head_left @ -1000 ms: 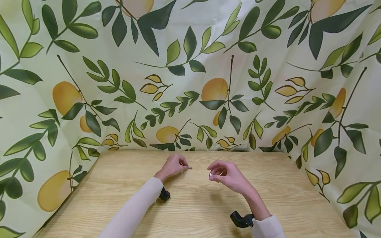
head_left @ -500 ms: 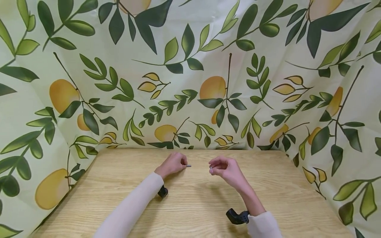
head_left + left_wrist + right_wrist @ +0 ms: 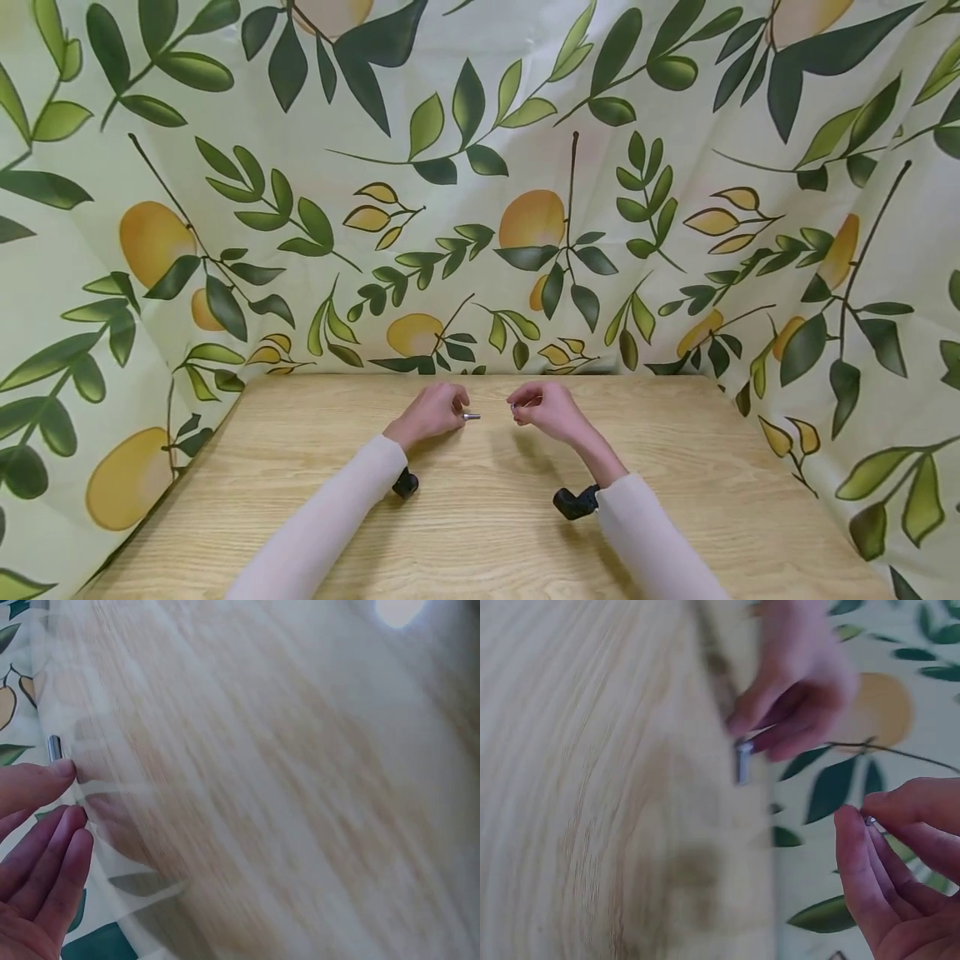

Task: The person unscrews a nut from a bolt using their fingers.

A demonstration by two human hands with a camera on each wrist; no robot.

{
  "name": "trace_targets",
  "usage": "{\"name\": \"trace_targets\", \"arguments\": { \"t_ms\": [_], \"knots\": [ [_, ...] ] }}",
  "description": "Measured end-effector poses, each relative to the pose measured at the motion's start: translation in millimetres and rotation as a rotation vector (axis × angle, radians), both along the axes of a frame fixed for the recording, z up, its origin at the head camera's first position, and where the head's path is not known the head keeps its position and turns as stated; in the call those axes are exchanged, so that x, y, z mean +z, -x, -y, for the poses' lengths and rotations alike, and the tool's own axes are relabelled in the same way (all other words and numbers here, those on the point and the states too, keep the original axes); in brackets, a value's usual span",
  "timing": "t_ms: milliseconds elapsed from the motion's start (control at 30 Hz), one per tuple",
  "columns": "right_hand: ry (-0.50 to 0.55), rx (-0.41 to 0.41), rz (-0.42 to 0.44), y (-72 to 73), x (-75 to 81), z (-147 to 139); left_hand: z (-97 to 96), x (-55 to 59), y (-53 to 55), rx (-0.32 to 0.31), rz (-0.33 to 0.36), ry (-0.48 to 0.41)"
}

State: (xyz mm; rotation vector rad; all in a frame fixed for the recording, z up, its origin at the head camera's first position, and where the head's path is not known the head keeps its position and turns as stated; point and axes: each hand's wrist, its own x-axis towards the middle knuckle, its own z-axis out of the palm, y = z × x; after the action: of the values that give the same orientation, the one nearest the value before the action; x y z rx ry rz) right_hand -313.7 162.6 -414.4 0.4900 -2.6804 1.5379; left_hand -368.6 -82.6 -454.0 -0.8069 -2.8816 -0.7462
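Over the table's far part, my left hand [image 3: 429, 412] pinches a silver metal bolt [image 3: 471, 416] between thumb and fingers. Its shank points right, toward the other hand. In the left wrist view only one end of the bolt [image 3: 54, 748] shows past the thumb. Facing it, my right hand [image 3: 551, 412] holds a small silver piece that looks like a nut [image 3: 869, 821] between thumb and fingertip. Fingers cover most of that piece. A short gap separates the bolt from the nut.
A light wooden table [image 3: 480, 533] lies beneath both hands. Cloth printed with leaves and fruit [image 3: 532, 221] hangs behind and at the sides. Black wrist devices [image 3: 576, 502] sit under the sleeves.
My right hand has moved left and slightly up with the nut, narrowing the gap to the bolt. The left hand stays nearly in place, with more of the bolt showing.
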Motion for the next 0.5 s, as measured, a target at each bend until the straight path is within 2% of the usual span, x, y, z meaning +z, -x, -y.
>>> {"name": "trace_targets", "arguments": {
  "t_ms": [167,267,400,500],
  "knots": [
    [-0.218,0.038,-0.121,24.7,-14.7,5.1,4.5,0.2,-1.9,0.020,0.000,0.027],
    [-0.316,0.025,-0.104,35.4,-25.4,6.2,8.2,0.8,-2.7,0.035,0.004,0.037],
    [-0.385,-0.040,-0.027,43.2,-36.2,6.5,13.3,1.4,-4.0,0.049,0.006,0.028],
    [-0.443,-0.068,-0.030,45.6,-39.8,8.0,19.1,1.2,-4.9,0.070,-0.003,0.016]
  ]
}}
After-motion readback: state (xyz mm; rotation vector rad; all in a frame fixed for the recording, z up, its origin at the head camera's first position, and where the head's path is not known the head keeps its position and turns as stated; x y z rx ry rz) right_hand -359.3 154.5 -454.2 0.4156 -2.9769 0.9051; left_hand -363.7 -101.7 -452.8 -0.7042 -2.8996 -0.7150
